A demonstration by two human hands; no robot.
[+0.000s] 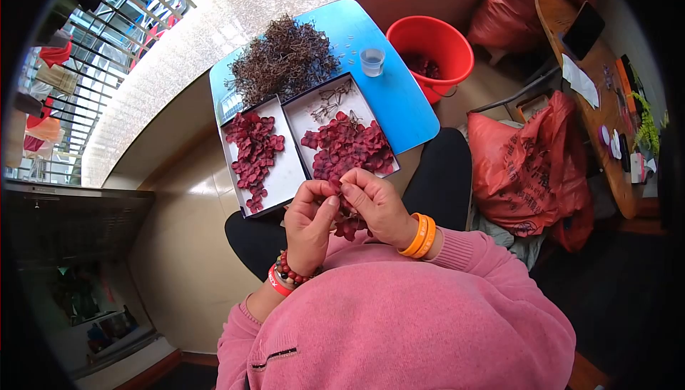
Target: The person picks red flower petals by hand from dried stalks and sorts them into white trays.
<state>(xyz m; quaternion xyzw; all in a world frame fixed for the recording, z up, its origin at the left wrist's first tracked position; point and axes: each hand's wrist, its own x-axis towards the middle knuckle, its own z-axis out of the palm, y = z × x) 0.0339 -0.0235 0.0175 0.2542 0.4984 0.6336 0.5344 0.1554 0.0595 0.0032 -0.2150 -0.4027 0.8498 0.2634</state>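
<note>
In front of my chest, my left hand (312, 220) and my right hand (380, 208) pinch a small bunch of dark red flower petals (348, 229) between their fingertips. Part of that bunch is hidden behind the fingers. Just beyond them is a shallow box (303, 108) with white insides, resting against the table edge. Its right part holds a heap of dark red petals (353, 147) and a few thin brown stems (332, 101). More dark red petals (251, 151) lie along the left side of the other part.
On the blue table (403, 104) are a tangled pile of brown stems (282, 58) and a small clear cup (372, 62) of liquid. A red bucket (432, 51) with dark red pieces inside stands behind right. Red plastic bags (524, 169) and a wooden table (592, 112) are at right.
</note>
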